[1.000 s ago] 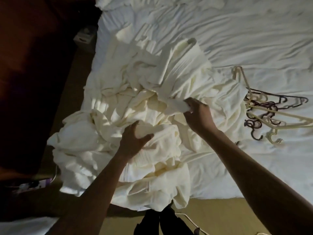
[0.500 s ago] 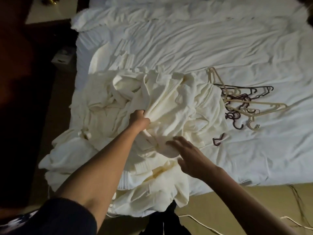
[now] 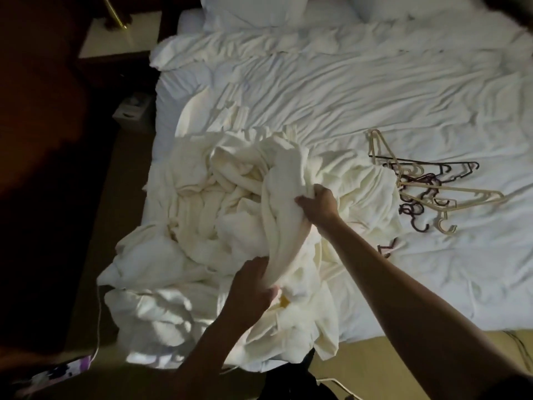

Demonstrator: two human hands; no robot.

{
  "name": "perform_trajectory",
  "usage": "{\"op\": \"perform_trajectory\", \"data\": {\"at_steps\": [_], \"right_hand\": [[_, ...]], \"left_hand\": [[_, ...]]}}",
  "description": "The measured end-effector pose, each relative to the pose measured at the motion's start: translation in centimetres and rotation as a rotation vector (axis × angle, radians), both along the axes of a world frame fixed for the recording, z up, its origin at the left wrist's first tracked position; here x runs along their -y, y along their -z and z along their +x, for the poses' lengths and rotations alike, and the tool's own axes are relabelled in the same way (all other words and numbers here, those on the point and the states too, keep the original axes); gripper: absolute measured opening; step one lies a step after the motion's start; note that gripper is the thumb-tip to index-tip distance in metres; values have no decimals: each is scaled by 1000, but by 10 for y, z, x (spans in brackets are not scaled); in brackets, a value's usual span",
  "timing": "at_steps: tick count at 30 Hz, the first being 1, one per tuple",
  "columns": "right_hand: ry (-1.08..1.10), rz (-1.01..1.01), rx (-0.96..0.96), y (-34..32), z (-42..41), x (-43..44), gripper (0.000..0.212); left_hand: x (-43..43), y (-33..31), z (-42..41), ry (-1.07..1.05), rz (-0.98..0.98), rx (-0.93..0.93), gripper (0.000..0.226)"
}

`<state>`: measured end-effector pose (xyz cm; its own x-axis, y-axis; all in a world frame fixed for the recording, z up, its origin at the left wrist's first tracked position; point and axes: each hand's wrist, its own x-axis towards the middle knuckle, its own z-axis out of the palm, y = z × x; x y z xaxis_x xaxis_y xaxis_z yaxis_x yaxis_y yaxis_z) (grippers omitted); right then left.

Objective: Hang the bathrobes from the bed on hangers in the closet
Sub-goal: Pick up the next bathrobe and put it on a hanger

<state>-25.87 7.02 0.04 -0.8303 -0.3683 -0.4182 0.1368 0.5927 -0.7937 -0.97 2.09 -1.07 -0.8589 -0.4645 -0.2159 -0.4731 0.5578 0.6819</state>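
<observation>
No text, label, brand, number or sign can be read.
Small box (image 3: 131,111) on the floor beside the bed (image 3: 375,82): dark marks on top, too dim and blurred to read.
Patterned item (image 3: 67,370), lower left: purple and white print, no letters made out.
Bathrobes (image 3: 230,215) and hangers (image 3: 427,183) on the bed: no tag or print legible in this light.

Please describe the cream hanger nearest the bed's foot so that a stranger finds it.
On the white rumpled bed, right of the heap of cream bathrobes, lies a tangle of hangers. The cream plastic hanger lies atop the dark maroon ones, its hook toward the bed's foot.
</observation>
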Motion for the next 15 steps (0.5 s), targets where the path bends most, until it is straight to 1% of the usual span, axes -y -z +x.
{"op": "perform_trajectory", "data": {"at_steps": [1, 2, 3, 6, 8, 9, 10, 11, 12, 13, 14, 15], "right_hand": [[-6, -12, -84, -10, 4, -2, 19], [-11, -36, -167, -22, 6, -5, 13], [-8, -61, -233, -37, 6, -9, 10], [-31, -157, -405, -89, -2, -25, 10], [-77, -228, -502, -131, -3, -38, 13], [-117, -267, -544, -151, 0, -45, 13], [-158, -299, -575, -170, 6, -53, 12], [-202, -322, -598, -186, 12, -62, 12], [-259, -345, -625, -198, 19, -71, 15], [-328, -349, -663, -206, 26, -81, 18], [-403, -330, -711, -207, 32, -92, 23], [-468, -291, -743, -204, 36, -103, 29]], "left_hand": [[8, -6, 3, -36, 126, 63, 51], [17, -14, 4, -77, 233, 97, 51], [27, -21, 3, -122, 278, 67, 52], [63, -53, -18, -366, 281, -31, 52], [80, -78, -45, -465, 283, -100, 50], [86, -91, -60, -488, 335, -131, 47], [89, -107, -73, -491, 443, -149, 46], [87, -126, -88, -491, 632, -159, 51], [84, -145, -102, -486, 878, -166, 60], [80, -157, -115, -467, 1064, -173, 67], [75, -167, -127, -415, 1167, -213, 64], [68, -175, -139, -385, 1189, -238, 53]]}}
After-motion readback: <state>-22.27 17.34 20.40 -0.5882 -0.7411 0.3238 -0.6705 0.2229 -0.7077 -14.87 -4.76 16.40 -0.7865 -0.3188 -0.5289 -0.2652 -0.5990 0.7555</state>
